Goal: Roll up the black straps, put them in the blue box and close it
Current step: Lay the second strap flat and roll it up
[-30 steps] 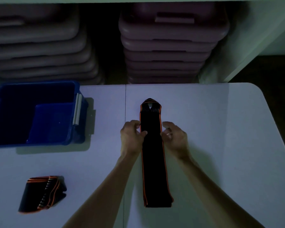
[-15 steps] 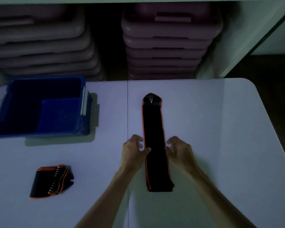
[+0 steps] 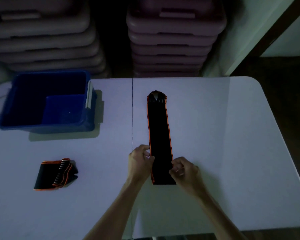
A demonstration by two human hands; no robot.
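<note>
Rolling is about to start: left hand [image 3: 139, 162] and right hand [image 3: 184, 169] pinch the flat black strap [image 3: 159, 135] between them; next, curl its near end forward tightly.

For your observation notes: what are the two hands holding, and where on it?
Both hold the long black strap near its near end: left hand pinches its left edge, right hand its right edge.

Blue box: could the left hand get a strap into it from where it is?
Probably yes: the box stands open, and bare table lies between it and the left hand.
</note>
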